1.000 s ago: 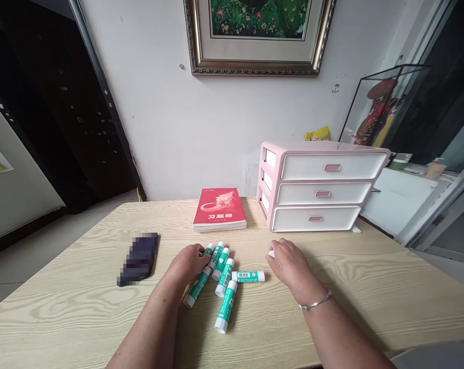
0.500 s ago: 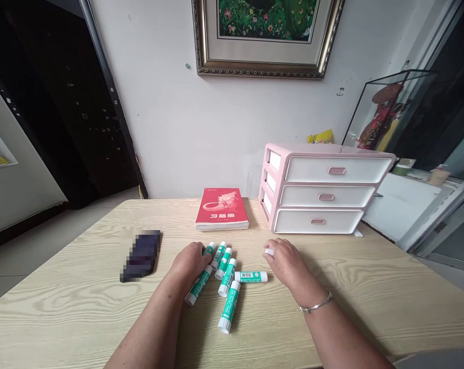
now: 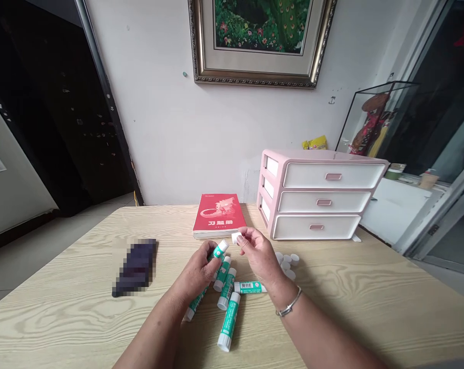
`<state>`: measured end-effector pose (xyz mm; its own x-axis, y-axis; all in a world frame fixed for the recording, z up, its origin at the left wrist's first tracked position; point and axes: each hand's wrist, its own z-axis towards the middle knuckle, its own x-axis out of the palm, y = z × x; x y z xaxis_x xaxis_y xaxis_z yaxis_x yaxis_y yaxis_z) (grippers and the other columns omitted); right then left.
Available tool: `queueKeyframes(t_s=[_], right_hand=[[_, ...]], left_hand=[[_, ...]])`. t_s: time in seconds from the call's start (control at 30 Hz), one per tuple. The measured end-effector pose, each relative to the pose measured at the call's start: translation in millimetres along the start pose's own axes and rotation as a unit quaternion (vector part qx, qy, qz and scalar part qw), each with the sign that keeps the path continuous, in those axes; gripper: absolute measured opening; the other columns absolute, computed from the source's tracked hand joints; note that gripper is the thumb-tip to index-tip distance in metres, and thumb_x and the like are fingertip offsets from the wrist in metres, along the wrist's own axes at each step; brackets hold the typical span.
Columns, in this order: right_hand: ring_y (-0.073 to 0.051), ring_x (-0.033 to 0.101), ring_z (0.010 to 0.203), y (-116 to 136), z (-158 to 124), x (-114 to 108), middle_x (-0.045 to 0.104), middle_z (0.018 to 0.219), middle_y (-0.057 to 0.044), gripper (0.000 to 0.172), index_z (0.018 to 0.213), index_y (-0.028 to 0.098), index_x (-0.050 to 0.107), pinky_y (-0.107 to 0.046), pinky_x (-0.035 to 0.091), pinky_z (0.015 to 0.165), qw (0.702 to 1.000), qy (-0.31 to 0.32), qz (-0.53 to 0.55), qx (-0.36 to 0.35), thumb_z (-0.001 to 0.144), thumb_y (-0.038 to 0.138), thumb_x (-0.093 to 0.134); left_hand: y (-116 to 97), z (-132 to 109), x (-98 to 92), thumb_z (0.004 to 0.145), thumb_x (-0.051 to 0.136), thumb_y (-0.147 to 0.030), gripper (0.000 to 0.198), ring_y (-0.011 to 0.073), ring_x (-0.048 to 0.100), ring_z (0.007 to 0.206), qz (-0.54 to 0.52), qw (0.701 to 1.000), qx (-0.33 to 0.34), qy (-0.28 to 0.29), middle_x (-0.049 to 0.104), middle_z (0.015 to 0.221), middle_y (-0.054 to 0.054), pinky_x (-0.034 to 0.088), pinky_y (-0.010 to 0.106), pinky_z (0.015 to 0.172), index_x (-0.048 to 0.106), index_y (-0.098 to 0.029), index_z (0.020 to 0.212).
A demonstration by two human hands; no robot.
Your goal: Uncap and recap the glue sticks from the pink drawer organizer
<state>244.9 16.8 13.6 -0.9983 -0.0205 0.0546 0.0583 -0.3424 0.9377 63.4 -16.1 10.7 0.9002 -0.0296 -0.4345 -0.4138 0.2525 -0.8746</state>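
My left hand (image 3: 200,267) is closed around a green and white glue stick (image 3: 219,249), tilted with its white end up to the right. In my right hand (image 3: 258,252), a white cap (image 3: 236,238) is pinched between thumb and fingers, a small gap from that end. Several more glue sticks lie below my hands, among them one (image 3: 229,322) nearest me and one on its side (image 3: 248,287) under my right wrist. Another (image 3: 195,307) is partly hidden by my left hand. Loose white caps (image 3: 287,259) sit in a cluster behind my right hand.
A red book (image 3: 220,212) lies at the table's back edge, just beyond my hands. To its right stands a pink and white drawer unit (image 3: 324,200). A dark, pixelated object (image 3: 135,266) rests on the left of the wooden table (image 3: 63,307).
My left hand has lifted a glue stick off the table. My right hand has moved left with a white cap, uncovering the cluster of caps. The view has tilted slightly upward.
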Motion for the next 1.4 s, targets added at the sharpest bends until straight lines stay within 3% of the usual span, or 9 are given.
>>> queueKeyframes(t_s=[0.1,0.23,0.6,1.03,1.17,1.3,1.4], right_hand=[[-0.017,0.060,0.081,-18,-3,-4,0.068,0.096,-0.006,0.039,0.111,0.018,0.066,-0.030,0.051,0.072,0.999,-0.001,-0.030,-0.027,0.085,0.046,0.067],[-0.017,0.061,0.082,-15,-10,-15,0.067,0.095,-0.006,0.034,0.109,0.018,0.065,-0.030,0.051,0.073,0.999,0.016,-0.044,-0.025,0.086,0.043,0.067],[-0.015,0.060,0.078,-5,-20,-15,0.066,0.095,-0.004,0.029,0.109,0.021,0.064,-0.030,0.050,0.074,0.998,0.055,-0.009,-0.023,0.087,0.041,0.066],[-0.016,0.065,0.081,-6,-27,-8,0.071,0.095,-0.005,0.023,0.103,0.019,0.068,-0.030,0.053,0.076,0.995,0.084,-0.031,-0.050,0.088,0.037,0.068],[-0.018,0.066,0.087,-3,-30,-12,0.071,0.101,-0.007,0.028,0.109,0.019,0.067,-0.031,0.054,0.078,0.995,0.082,-0.030,-0.052,0.089,0.038,0.067],[-0.017,0.064,0.083,2,-27,-17,0.070,0.097,-0.007,0.028,0.106,0.019,0.067,-0.030,0.053,0.075,0.998,0.026,-0.036,-0.035,0.089,0.042,0.065],[-0.017,0.063,0.077,0,-24,-16,0.069,0.088,-0.005,0.028,0.098,0.018,0.067,-0.028,0.052,0.068,0.999,0.016,-0.031,-0.017,0.089,0.045,0.063]], left_hand=[[-14,-3,-0.1,0.085,0.053,-0.027,0.023,0.0194,0.062,0.090,0.009,1.000,-0.010,0.006,0.068,0.096,0.005,0.047,0.026,0.074,0.059,-0.018,0.105],[-25,-7,-0.2,0.085,0.050,-0.027,0.026,0.0175,0.060,0.077,0.013,0.999,-0.033,0.030,0.067,0.086,0.003,0.045,0.025,0.067,0.061,-0.017,0.107],[-17,-8,10.0,0.083,0.050,-0.021,0.029,0.0150,0.057,0.071,0.050,0.997,-0.018,0.048,0.066,0.084,0.002,0.041,0.024,0.062,0.063,-0.017,0.108],[-29,-11,8.3,0.082,0.050,-0.023,0.030,0.0173,0.059,0.078,0.030,0.998,-0.026,0.058,0.068,0.090,0.002,0.044,0.025,0.069,0.064,-0.016,0.107],[-33,-13,5.5,0.087,0.052,-0.035,0.023,0.0161,0.054,0.073,0.000,0.997,-0.040,0.061,0.063,0.081,0.000,0.041,0.025,0.065,0.063,-0.017,0.097],[-25,-12,3.0,0.090,0.048,-0.059,0.043,0.0130,0.046,0.062,-0.059,0.996,-0.066,0.025,0.051,0.066,-0.003,0.037,0.024,0.059,0.056,-0.018,0.078],[-15,-11,1.4,0.089,0.044,-0.067,0.054,0.0117,0.042,0.055,-0.093,0.992,-0.086,-0.014,0.047,0.060,-0.004,0.036,0.025,0.055,0.054,-0.018,0.071]])
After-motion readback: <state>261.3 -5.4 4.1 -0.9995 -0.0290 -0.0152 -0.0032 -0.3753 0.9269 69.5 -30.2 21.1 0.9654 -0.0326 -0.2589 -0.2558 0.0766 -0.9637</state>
